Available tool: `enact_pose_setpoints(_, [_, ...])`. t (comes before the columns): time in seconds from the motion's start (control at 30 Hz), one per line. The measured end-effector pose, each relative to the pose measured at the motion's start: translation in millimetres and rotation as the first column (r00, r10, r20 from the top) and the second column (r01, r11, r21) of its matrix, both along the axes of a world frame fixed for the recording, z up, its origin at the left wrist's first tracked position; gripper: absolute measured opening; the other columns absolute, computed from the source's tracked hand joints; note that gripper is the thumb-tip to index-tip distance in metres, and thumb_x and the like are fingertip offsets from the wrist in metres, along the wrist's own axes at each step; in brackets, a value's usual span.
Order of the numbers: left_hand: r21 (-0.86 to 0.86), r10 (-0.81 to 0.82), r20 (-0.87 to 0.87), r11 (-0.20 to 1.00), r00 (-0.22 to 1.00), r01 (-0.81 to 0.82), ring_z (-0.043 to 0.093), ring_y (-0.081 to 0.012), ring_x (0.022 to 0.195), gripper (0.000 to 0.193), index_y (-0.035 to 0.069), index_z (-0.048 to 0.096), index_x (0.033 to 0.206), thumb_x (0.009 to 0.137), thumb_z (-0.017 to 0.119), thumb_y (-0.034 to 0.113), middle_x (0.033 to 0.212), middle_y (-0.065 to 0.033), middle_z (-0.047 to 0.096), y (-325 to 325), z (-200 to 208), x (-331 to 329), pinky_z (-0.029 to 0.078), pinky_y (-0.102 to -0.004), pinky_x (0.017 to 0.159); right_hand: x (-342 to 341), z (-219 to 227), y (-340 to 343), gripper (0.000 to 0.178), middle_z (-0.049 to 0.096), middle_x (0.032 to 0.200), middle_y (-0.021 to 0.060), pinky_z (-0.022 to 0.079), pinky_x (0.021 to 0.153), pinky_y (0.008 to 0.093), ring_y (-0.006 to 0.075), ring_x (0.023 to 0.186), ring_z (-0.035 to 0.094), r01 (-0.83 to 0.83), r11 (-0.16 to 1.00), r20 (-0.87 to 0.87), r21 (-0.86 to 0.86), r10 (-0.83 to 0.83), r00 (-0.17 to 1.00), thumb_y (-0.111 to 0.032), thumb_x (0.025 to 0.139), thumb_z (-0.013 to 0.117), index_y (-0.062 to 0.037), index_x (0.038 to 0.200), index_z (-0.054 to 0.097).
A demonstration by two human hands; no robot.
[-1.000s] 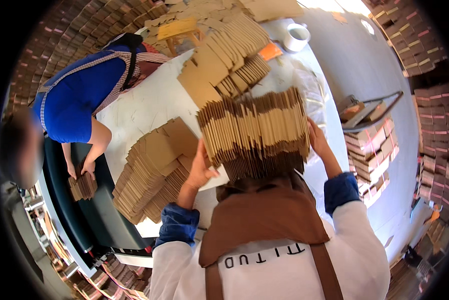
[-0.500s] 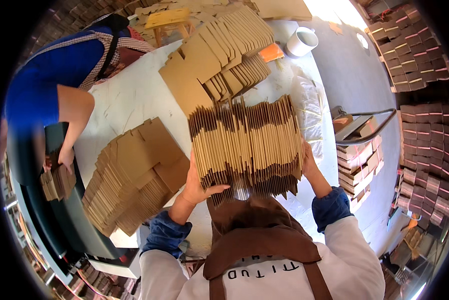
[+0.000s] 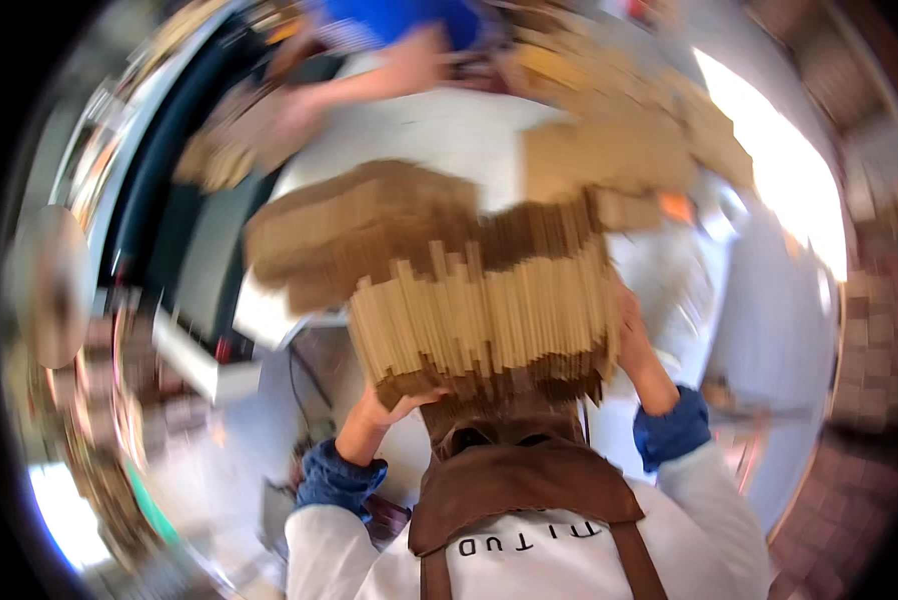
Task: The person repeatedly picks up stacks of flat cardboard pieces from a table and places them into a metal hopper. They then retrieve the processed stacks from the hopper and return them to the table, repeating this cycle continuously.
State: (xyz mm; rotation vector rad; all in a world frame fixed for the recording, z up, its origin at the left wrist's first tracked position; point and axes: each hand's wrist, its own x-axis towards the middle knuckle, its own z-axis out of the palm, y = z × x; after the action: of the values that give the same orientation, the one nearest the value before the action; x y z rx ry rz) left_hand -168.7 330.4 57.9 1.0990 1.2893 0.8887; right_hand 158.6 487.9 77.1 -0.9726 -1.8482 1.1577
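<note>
Hands [image 3: 394, 405] [image 3: 634, 330] clamp the card stack [image 3: 484, 310] from both ends; loosen either grip and, I reckon, sheets spill over the worktop [image 3: 439, 130].

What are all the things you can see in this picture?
Bundle of flat cardboard sheets: one thick bundle, tan and brown, centre, pressed between both hands.
Other cardboard stacks: several, brown, on the table behind the bundle; blurred.
Table: one, white, upper middle.
Another person's arm: one, in a blue top, at the top edge over the table.
Stacked boxes: many, brownish, right edge; too blurred to count.
Apron: one, brown, bottom centre.
Left hand: one, grip under the bundle's lower left corner.
Right hand: one, flat against the bundle's right side.
</note>
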Motion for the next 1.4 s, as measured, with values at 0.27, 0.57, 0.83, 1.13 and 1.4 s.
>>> enact_pose_setpoints(0.27, [0.704,0.681,-0.353,0.645,0.642,-0.297,0.004,-0.0407,0.146,0.127,-0.002,-0.003,0.151,0.068,0.083,0.042,0.156,-0.028,0.001,-245.6,30.4,-93.3,0.011,-0.0438,0.118,-145.0,-79.8,-52.2,0.056,0.039,0.146,0.0136,0.04,0.104,0.0415,0.0278,0.129,0.045,-0.581,0.587,-0.48,-0.563,0.339,0.809,-0.037,0.1,0.04,-0.0053,0.146,0.031])
enact_pose_setpoints(0.57, [0.569,0.985,-0.17,0.117,0.024,-0.814,0.011,-0.0353,0.146,0.121,-0.001,-0.001,0.151,0.071,0.083,0.031,0.157,-0.0258,0.008,-358.1,96.1,-39.2,0.013,-0.0401,0.118,-437.4,14.3,-117.3,0.051,0.056,0.128,0.013,0.049,0.096,0.0435,0.0254,0.116,0.057,-0.827,-0.161,-0.548,-0.539,0.812,0.199,-0.033,0.096,0.05,-0.0007,0.135,0.045])
enact_pose_setpoints(0.83, [0.421,0.942,0.052,-0.321,-0.33,-0.848,0.021,-0.0259,0.143,0.112,0.003,-0.003,0.152,0.078,0.078,0.02,0.156,-0.0168,0.019,-435.4,57.1,-51.4,0.019,-0.0361,0.116,-604.5,-1.8,-320.3,0.035,0.061,0.123,0.01,0.048,0.091,0.0318,0.0195,0.11,0.058,-0.638,-0.281,-0.303,-0.717,0.95,-0.078,-0.014,0.098,0.047,-0.0001,0.13,0.052])
enact_pose_setpoints(1.13, [-0.199,0.631,0.037,-0.755,-0.775,-0.625,0.051,-0.0232,0.122,0.075,0.0,0.043,0.139,0.082,0.078,0.031,0.133,-0.0142,0.054,-467.1,60.2,-17.8,0.041,-0.0365,0.104,-699.1,-58.0,-485.2,0.036,0.066,0.108,0.0171,0.05,0.083,0.0346,0.0271,0.096,0.064,-0.4,-0.907,0.133,-0.132,0.383,-0.914,-0.026,0.094,0.051,0.0023,0.114,0.061])
enact_pose_setpoints(1.4, [-0.583,0.381,0.294,-0.655,-0.877,-0.48,0.067,-0.019,0.095,0.059,0.001,0.052,0.128,0.086,0.072,0.037,0.112,-0.0098,0.066,-540.8,-3.7,6.8,0.057,-0.0338,0.078,-702.1,-119.2,-615.4,0.053,0.068,0.097,0.0207,0.05,0.077,0.0378,0.0325,0.087,0.065,-0.169,-0.938,0.26,-0.301,0.089,-0.961,-0.043,0.096,0.046,0.0058,0.107,0.063])
